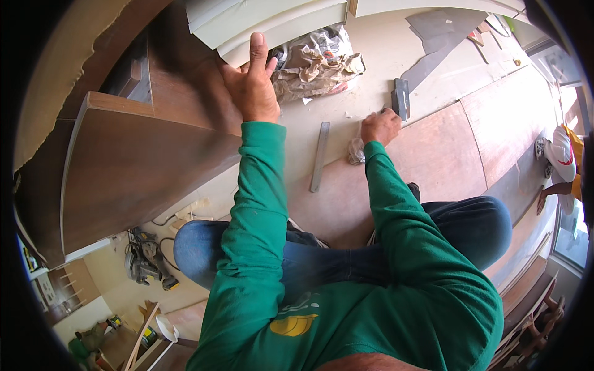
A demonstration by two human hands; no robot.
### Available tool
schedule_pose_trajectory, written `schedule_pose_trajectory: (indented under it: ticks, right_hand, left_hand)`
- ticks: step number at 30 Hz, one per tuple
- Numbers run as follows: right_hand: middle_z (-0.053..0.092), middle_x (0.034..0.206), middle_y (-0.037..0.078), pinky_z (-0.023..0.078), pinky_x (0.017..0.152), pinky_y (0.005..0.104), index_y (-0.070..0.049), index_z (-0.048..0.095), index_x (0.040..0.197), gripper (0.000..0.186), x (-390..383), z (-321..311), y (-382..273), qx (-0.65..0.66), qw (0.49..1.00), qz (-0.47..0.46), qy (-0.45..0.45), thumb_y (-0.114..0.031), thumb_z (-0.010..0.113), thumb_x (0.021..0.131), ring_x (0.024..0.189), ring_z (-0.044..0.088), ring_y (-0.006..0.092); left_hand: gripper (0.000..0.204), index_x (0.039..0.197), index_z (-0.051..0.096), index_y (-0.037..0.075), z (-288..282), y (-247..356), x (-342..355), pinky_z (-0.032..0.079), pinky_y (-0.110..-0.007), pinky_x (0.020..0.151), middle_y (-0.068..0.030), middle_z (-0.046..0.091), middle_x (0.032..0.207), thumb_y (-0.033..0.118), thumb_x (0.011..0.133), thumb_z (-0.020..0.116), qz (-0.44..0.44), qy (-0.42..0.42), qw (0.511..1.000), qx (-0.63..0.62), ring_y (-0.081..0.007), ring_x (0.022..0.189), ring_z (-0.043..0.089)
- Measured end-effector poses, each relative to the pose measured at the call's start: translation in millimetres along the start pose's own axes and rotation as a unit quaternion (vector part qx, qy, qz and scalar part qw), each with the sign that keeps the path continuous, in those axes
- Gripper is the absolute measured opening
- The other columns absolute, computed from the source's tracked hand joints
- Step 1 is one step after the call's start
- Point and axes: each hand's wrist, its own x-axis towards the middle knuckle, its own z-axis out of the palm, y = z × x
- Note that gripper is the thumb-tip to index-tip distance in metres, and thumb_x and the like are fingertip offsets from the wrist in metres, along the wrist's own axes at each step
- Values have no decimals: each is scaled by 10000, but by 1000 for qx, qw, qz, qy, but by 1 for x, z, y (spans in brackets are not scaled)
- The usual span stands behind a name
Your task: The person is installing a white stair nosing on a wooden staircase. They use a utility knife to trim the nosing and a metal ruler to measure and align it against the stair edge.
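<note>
My left hand (253, 89) is raised at the lower edge of the white drawer-like unit (272, 28), thumb stretched out and fingers apart. Part of its fingers is hidden, and I see nothing held in it. Beside it lies a crumpled paper and plastic bag (318, 68). My right hand (382, 127) is low over the floor with its fingers curled together; what they hold, if anything, is hidden. Just past its fingertips is a dark grey oblong case (401, 99). A clear plastic bag (356, 151) lies by its wrist. Between my hands rests a metal ruler (320, 156).
A large brown wooden panel piece (142, 167) stands at my left. Brown boards (433, 145) cover the floor at right, near a grey sheet (439, 43). Power tools (145, 256) lie behind my left knee. Another person (564, 162) is at the far right.
</note>
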Motion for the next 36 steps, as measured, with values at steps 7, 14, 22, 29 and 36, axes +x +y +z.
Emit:
schedule_pose_trajectory:
  ticks: [7,14,22,29,36]
  right_hand:
    - [755,1353,202,589,1074,478,-17,714,1320,808,-90,-23,-69,-107,876,-60,-467,-656,851,844,1253,733,391]
    - [775,1176,296,659,917,480,48,719,1201,422,-65,8,-20,27,859,31,-510,-282,706,937,1070,806,361]
    - [694,849,84,594,631,359,-58,678,1022,159,-29,-18,0,602,664,270,-350,-134,595,910,687,644,197]
    - [355,643,-39,321,486,334,-199,484,860,335,30,-55,-41,713,593,369,-63,-473,634,980,526,319,137]
    - [507,738,25,539,796,448,-36,689,1174,768,93,-180,-148,828,546,-27,-126,-748,411,1102,658,500,199]
  left_hand:
    - [825,1545,439,-33,-10,-18,-2,615,-510,1015,-193,505,1493,667,1109,434,31,137,989,48,-340,1291,568]
    - [705,1506,500,-1,-13,-15,-8,584,-418,926,-173,560,1425,584,1150,331,-39,230,968,96,-304,1209,572]
    - [233,1220,595,-24,-57,-78,8,483,-386,1023,-132,608,1212,140,1081,508,63,242,963,97,-247,1107,579]
    - [175,1130,629,42,-76,-107,-4,483,-319,717,-50,608,1026,193,1052,589,69,232,955,170,-163,827,553]
    - [315,1039,664,41,-44,-64,-72,530,-357,750,-59,667,948,336,1120,588,179,-10,941,286,-185,836,635]
